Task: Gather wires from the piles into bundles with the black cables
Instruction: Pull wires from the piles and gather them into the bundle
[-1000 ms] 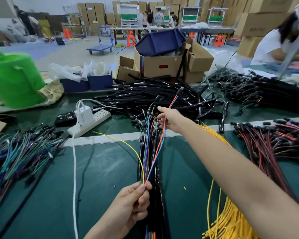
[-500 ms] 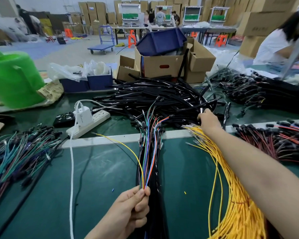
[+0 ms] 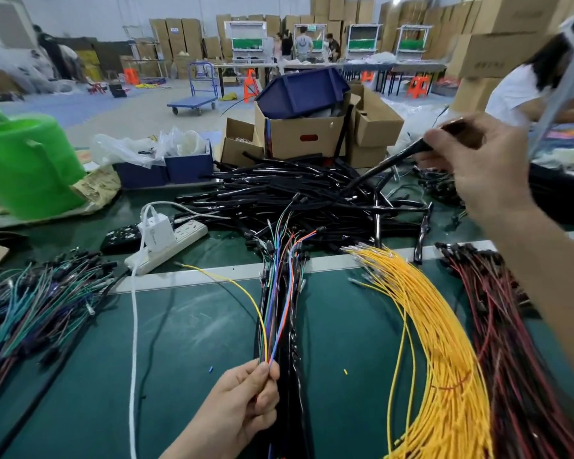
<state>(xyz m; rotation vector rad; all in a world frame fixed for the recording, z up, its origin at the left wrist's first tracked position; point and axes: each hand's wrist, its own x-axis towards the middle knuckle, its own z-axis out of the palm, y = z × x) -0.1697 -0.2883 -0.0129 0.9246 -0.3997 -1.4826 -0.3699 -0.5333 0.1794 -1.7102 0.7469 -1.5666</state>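
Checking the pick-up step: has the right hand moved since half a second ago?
Yes. The right hand rose from the far ends of the yellow wires, up and rightward, now level with the cardboard box, gripping a black cable.

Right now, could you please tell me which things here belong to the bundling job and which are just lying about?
Job: thin coloured wires in the left hand; black cable in the right hand; black cable pile; yellow wire pile; red wire pile.
Lying about: power strip; green plastic container; cardboard box.
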